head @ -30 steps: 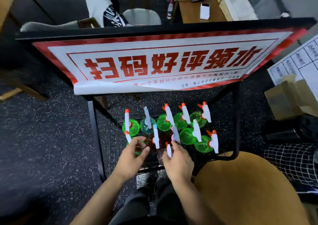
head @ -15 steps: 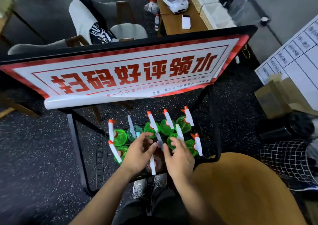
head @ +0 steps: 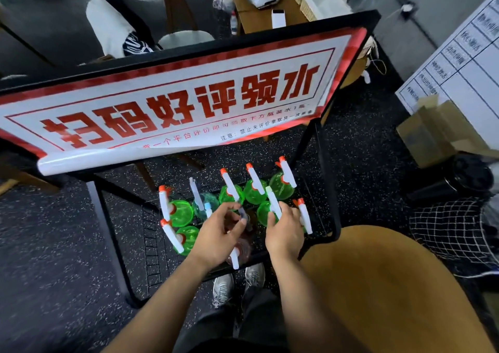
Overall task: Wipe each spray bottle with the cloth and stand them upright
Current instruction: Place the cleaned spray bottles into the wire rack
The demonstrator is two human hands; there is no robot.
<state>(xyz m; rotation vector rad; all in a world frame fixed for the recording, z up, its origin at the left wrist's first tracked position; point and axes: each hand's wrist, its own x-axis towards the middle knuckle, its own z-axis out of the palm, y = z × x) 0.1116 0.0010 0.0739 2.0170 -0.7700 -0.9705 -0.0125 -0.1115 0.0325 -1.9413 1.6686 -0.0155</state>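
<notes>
Green spray bottles (head: 181,213) upright on black wire rack shelf (head: 151,247) over speckled dark floor (head: 54,244); left hand (head: 218,234) fingers loosely curled, grasp unclear; right hand (head: 283,231) fingers relaxed beside bottles; red-lettered banner (head: 172,104) above.

Sign, chairs and clutter around a black rack

A red-and-white banner (head: 175,104) spans the frame's middle; a cardboard box (head: 432,134) sits at right, a wooden stool (head: 378,285) at lower right, a cluttered wooden table (head: 259,15) at top.
</notes>
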